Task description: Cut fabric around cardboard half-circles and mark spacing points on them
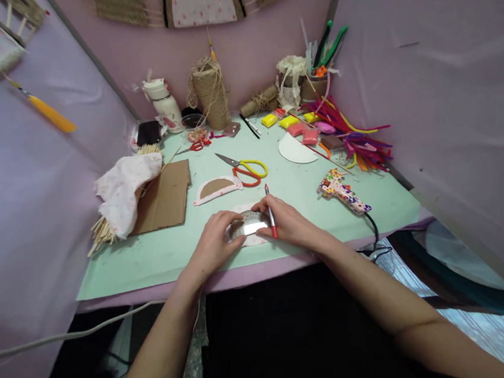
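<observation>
Pale green tabletop (152, 259), left hand (215, 237) gripping shiny round object (249, 228) by one side, right hand (288, 221) gripping other side plus red pen (273, 221), pale cloth (256, 241) underneath.

Lilac walls (439, 99), pale green tabletop (147, 261)

The setting was a small craft workstation, indicated by a twine spool (211, 98) at upper centre, scissors (236, 163) at centre, pipe cleaners (366, 149) and a glue gun (344, 193) at right, and cardboard (166, 200) at left.
</observation>
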The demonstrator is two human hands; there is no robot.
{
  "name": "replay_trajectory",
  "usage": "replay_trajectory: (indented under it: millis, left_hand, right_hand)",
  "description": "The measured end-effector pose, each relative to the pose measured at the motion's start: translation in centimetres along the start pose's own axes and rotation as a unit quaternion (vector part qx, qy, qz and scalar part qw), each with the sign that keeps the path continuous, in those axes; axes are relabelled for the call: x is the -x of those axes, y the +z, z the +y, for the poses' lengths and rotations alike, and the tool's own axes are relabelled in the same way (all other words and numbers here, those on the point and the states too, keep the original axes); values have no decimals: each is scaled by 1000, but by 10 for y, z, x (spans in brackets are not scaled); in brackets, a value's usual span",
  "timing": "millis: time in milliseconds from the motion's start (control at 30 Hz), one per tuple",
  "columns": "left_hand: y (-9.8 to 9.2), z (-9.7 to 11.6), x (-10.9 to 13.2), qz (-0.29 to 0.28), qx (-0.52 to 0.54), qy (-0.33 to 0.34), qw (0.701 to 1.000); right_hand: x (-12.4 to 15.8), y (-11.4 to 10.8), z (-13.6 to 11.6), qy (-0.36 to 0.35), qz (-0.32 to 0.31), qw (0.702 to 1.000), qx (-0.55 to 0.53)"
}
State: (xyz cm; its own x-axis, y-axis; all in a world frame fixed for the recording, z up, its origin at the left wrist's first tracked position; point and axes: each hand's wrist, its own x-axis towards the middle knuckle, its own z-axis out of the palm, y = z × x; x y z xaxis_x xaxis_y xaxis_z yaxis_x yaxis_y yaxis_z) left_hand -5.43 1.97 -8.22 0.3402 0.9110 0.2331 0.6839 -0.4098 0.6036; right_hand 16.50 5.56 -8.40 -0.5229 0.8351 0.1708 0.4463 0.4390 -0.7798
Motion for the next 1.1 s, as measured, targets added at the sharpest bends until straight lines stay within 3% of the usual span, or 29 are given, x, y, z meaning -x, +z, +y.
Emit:
replay_trajectory:
  millis: [600, 1100]
  left_hand:
    - [10, -4, 12, 11, -115, 62, 991]
    - [5, 3, 11, -5, -96, 26, 995]
  right_hand:
    - [0, 3, 3, 2, 2, 1000, -2]
    - [1, 5, 4, -9, 6, 1000, 24]
